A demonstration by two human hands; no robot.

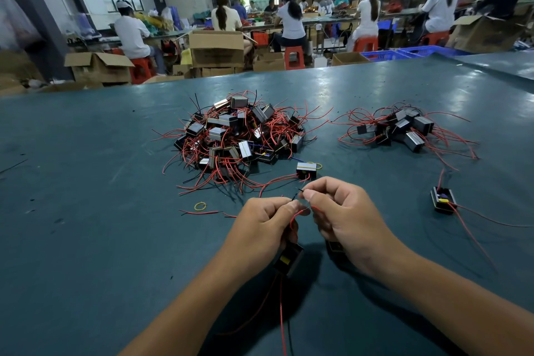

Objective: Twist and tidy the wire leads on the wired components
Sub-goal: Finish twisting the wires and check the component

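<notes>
Two hands are at work over the green table (86, 153): the left hand (260, 228) and the right hand (344, 211). Two heaps of little black boxes with red wires lie on it, a big heap (234, 136), far too tangled for me to count, and a small heap (401, 130) of roughly ten. Two single boxes lie apart, one just past the hands (306, 170) and one off to the right (443, 200). One more box (289, 259) hangs under the left hand, and a second under the right is mostly hidden. One yellow rubber band (200, 206) lies loose.
</notes>
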